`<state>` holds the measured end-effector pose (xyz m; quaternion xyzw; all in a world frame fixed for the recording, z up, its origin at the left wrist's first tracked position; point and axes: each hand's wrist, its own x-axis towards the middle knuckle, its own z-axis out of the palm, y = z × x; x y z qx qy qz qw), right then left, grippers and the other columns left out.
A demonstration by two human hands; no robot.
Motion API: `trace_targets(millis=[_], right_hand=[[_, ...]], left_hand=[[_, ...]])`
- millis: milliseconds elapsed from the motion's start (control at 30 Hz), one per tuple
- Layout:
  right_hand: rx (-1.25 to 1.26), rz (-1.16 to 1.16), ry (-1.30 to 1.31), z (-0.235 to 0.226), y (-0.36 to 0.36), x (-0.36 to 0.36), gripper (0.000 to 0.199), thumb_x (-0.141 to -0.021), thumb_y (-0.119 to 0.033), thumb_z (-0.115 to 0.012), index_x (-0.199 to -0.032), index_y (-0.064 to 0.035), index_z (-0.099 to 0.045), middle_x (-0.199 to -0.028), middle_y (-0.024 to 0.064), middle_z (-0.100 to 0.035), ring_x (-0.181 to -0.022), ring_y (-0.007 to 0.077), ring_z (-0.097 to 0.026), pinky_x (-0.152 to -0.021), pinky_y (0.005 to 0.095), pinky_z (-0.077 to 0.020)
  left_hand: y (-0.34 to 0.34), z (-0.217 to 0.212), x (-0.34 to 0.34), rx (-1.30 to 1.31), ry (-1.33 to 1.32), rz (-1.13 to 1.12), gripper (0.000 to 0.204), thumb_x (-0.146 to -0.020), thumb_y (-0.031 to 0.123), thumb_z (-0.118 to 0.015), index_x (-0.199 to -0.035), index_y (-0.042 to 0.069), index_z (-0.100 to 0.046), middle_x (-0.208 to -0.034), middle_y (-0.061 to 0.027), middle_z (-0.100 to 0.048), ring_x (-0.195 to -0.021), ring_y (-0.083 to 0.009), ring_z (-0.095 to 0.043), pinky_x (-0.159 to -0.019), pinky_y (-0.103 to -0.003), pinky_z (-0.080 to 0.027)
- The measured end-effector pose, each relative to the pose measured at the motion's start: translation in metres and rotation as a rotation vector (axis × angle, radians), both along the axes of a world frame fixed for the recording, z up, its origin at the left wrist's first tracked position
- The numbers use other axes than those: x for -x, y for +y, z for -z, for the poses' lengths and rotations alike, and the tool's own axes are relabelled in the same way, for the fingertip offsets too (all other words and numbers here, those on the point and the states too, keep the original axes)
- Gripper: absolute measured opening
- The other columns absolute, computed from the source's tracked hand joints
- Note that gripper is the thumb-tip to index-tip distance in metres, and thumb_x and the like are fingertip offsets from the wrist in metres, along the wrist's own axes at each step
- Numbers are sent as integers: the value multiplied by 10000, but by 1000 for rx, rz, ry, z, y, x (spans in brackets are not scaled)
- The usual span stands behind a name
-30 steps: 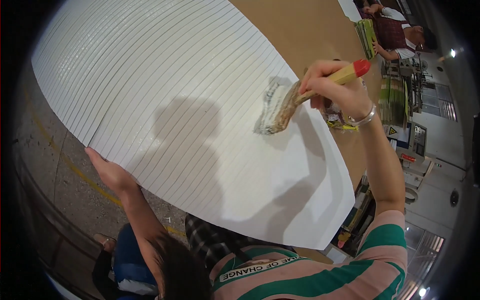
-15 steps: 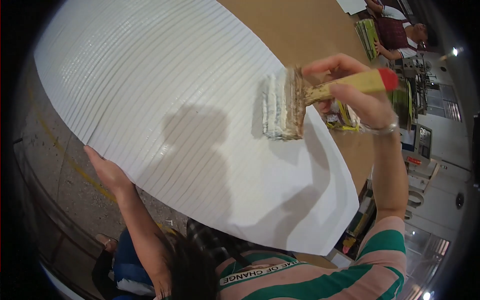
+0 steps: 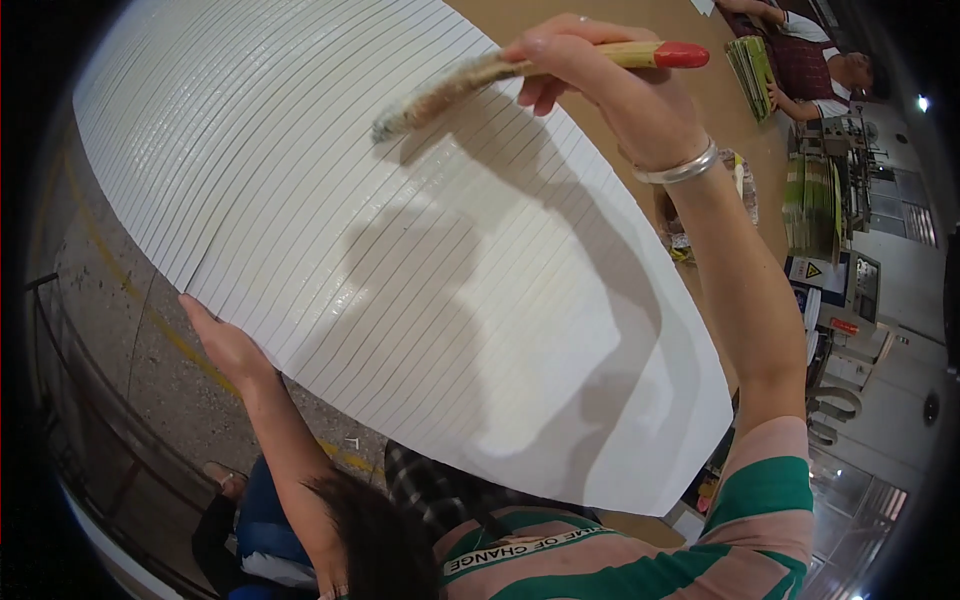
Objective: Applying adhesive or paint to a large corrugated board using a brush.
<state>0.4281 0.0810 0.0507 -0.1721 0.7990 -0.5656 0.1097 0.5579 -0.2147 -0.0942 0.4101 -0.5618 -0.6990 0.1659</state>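
Observation:
A wide spread of overlapping white paper sheets, fanned so their edges make many curved parallel lines, fills the middle. Its upper part glistens wet. My right hand is closed round a flat brush with a red-tipped wooden handle. The brush's whitish, coated bristles point left over the ribbed sheets; whether they touch the paper I cannot tell. A bangle circles my right wrist. Along the left edge of the sheets rests my left hand, fingers stretched along the border, some hidden.
A brown tabletop lies beneath the sheets. Beyond it, a person holds a green-edged stack. More green-edged stacks and machines stand at right. Left are a speckled floor, dark metal rails and another person's legs.
My right hand has moved up and left with the brush, which has turned from showing its broad face to nearly edge-on. The left hand has stayed almost where it was.

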Motion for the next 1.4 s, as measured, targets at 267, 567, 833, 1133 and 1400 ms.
trace_targets(millis=[267, 567, 833, 1133, 1400], right_hand=[[-205, 43, -179, -22, 26, -17, 191, -826, -167, -657, -786, 20, -666, -701, 52, -640, -624, 150, -642, -605, 250, -530], [-283, -11, -192, -16, 37, -29, 200, -875, -151, -586, -851, 31, -665, -769, 83, -649, -637, 147, -643, -603, 247, -517], [-229, -38, -61, -19, 32, -13, 234, -918, -158, -524, -908, 38, -650, -809, 97, -646, -646, 167, -639, -613, 257, -514], [-280, 71, -279, -36, 63, -56, 210, -848, -159, -623, -739, 19, -641, -690, 54, -637, -584, 129, -627, -545, 243, -496], [-334, 129, -424, -12, 83, -79, 177, -837, -144, -615, -756, 10, -647, -691, 45, -633, -588, 131, -629, -564, 251, -513]], left_hand=[[-3, -1, -2, 19, -38, -15, 658, -1003, 432, -297, -1424, -69, -233, -1468, -191, -288, -1317, -293, -332, -1089, -340, -238], [-8, -1, -6, 53, -32, -15, 650, -1005, 427, -305, -1406, -83, -268, -1448, -196, -321, -1295, -289, -359, -1074, -336, -252], [-9, 8, 2, 78, 8, -13, 646, -1004, 420, -314, -1400, -89, -272, -1448, -202, -316, -1300, -290, -353, -1078, -346, -251], [-5, 5, 2, 19, 44, -30, 623, -1008, 392, -312, -1401, -90, -263, -1453, -186, -315, -1297, -282, -358, -1075, -344, -257], [-16, 8, 0, 83, 24, 2, 609, -1009, 392, -301, -1399, -75, -289, -1445, -181, -338, -1292, -280, -372, -1071, -336, -265]])
